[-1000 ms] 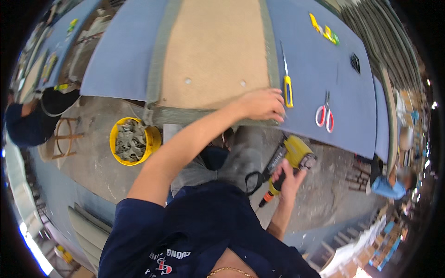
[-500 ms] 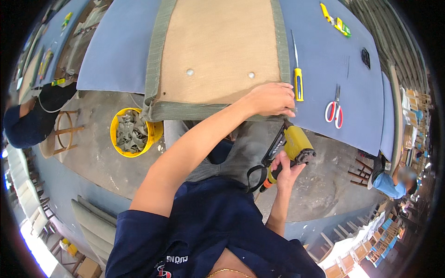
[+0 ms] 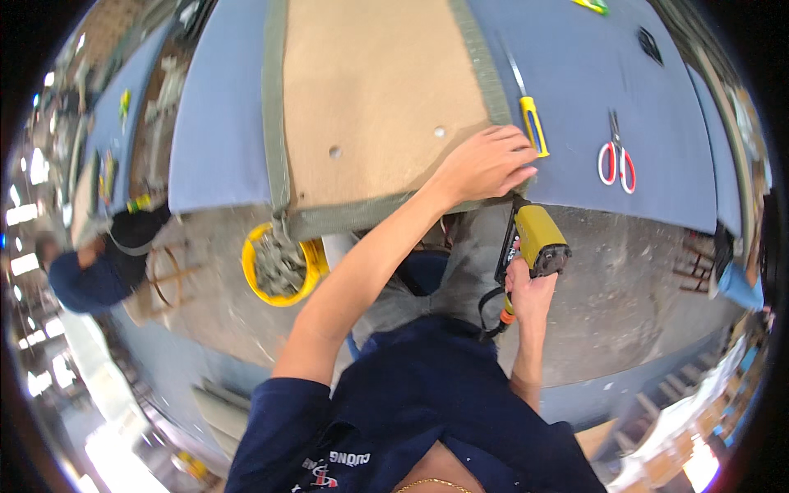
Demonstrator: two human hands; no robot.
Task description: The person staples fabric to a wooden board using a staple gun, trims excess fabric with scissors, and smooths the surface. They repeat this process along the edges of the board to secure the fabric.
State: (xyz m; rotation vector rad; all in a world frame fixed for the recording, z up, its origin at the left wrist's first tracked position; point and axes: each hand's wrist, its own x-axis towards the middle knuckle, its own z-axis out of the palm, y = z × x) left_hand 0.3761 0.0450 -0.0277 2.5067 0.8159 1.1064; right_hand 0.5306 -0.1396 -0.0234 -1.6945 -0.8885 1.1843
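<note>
A flat tan board point(image 3: 382, 90) edged with folded grey-green fabric point(image 3: 353, 215) lies on the blue-covered table, its near end at the table's front edge. My left hand point(image 3: 486, 164) is closed over the board's near right corner, fingers bent round the fabric edge; the fingertips are partly hidden. My right hand point(image 3: 530, 287) grips a yellow and black staple gun point(image 3: 542, 237) by its handle, nose up against that corner. An orange fitting and a dark hose show at the handle's lower end. A yellow-handled screwdriver point(image 3: 532, 125) lies just right of the corner.
Red-and-white scissors point(image 3: 616, 160) and a small black object point(image 3: 649, 45) rest on the blue table point(image 3: 575, 74). Below its front edge, at left, stands a yellow bucket point(image 3: 249, 261) of fabric scraps. Other people sit at far left and far right.
The view has turned and shifted. The staple gun has swung more upright, its nose still near the corner. My left hand stays at the corner fabric.
</note>
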